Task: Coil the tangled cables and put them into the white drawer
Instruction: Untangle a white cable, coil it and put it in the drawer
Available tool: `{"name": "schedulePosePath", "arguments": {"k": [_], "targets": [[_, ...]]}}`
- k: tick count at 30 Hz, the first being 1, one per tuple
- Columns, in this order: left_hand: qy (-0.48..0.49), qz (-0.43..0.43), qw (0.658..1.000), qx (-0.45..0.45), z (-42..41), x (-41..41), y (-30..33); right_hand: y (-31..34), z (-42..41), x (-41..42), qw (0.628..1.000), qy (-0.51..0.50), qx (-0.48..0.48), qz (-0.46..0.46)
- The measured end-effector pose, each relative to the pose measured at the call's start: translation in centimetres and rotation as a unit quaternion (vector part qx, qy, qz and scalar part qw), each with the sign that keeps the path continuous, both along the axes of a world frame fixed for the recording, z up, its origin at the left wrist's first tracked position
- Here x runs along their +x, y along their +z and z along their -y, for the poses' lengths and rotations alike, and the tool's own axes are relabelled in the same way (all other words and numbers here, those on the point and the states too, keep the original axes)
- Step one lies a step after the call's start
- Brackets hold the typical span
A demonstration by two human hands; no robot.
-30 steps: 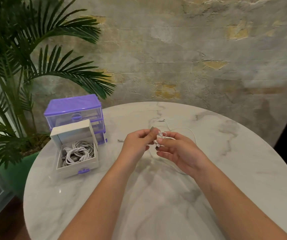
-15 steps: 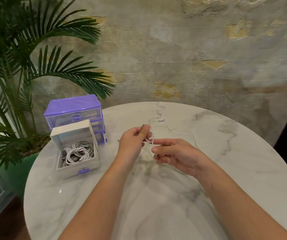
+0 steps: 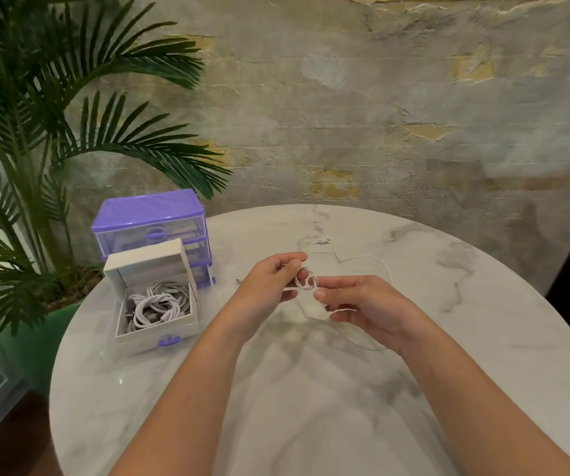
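A thin white cable [image 3: 359, 260] trails across the marble table, its far plug lying near the back. My left hand [image 3: 269, 286] pinches a small loop of that cable [image 3: 305, 280] between thumb and fingers. My right hand [image 3: 362, 309] sits just right of the loop and pinches the same cable, a strand running under its fingers. The white drawer [image 3: 159, 333] stands open at the left and holds several coiled white cables [image 3: 158, 305].
A purple-and-clear drawer unit [image 3: 149, 218] stands behind the white drawer at the table's left edge. A palm plant [image 3: 36, 139] in a green pot overhangs that side. The round marble table [image 3: 311, 407] ends close to a rough wall behind.
My hands have drawn slightly apart, the right one sliding right and down along the cable. A small round loop now shows between them at my left fingertips.
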State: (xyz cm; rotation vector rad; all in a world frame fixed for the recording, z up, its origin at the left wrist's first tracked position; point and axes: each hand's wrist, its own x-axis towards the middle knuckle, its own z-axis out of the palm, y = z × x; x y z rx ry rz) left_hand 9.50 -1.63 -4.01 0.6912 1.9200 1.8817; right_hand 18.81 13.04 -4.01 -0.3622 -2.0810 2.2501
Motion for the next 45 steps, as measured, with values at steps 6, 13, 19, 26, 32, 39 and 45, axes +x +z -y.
{"name": "schedulePosePath", "arguments": {"k": [6,13,19,26,32,39,45], "targets": [[0.021,-0.023,0.999,0.018,-0.4,0.0,-0.6,-0.3,0.7,-0.2,0.989,-0.059,0.131,-0.045],[0.008,0.001,0.999,0.041,-0.4,0.0,-0.7,-1.2,1.1,-0.8,0.968,-0.126,0.207,-0.06],[0.017,-0.054,0.998,0.024,-0.9,0.3,-0.6,-1.2,1.2,-0.9,0.994,-0.089,0.032,-0.06],[0.047,-0.102,0.994,0.002,-1.3,0.3,-0.9,-1.5,1.3,-1.2,0.983,-0.123,-0.101,-0.091],[0.079,-0.151,0.985,-0.033,-1.3,0.1,-1.3,-1.5,1.1,-1.2,0.974,-0.153,-0.106,-0.129],[0.088,-0.203,0.974,-0.054,-1.3,0.1,-1.4,-1.4,1.2,-1.3,0.98,-0.142,-0.067,-0.122],[0.089,-0.194,0.977,-0.023,-1.2,0.2,-1.2,-1.1,0.7,-1.1,0.98,-0.08,-0.156,-0.093]]}}
